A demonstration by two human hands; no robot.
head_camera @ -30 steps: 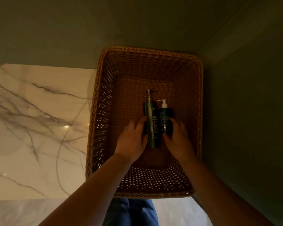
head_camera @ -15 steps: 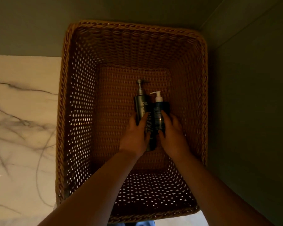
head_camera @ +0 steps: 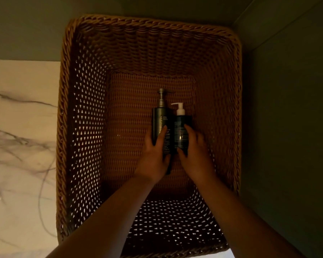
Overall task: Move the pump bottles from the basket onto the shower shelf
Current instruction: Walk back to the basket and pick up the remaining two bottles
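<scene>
Surface: white marble surface (head_camera: 21, 146) with grey veins, on your left. Light is low and warm; detail in the shadows is poor.

Room: dull grey-green wall (head_camera: 287, 127) along the top and down the right side, meeting in a corner at upper right.

Basket (head_camera: 61, 127): count 1. It is brown wicker and rectangular, with a braided rim, open-weave sides and a close-woven floor. Light shows through the left and near walls. Its left side lies over the marble and its right side is just beside the wall.

Pump bottles: count 2, both dark. They lie flat on the basket floor, right of centre, side by side and touching, with their pumps pointing away from you.
- Tall bottle (head_camera: 159, 123): on the left, with a grey pump (head_camera: 161, 97). The pale label print is not legible.
- Short bottle (head_camera: 181, 131): on the right, with a white pump (head_camera: 179, 108). Its label is also too dim to read.

Hands: count 2, both bare and both inside the basket, with the forearms coming in over the near rim.
- Your left hand (head_camera: 153, 157) wraps the lower half of the tall bottle, fingers curled over its body.
- Your right hand (head_camera: 196, 155) holds the short bottle, one finger laid across the label and the thumb at its near end.

You cannot tell from this view whether either bottle has lifted off the basket floor.
</scene>
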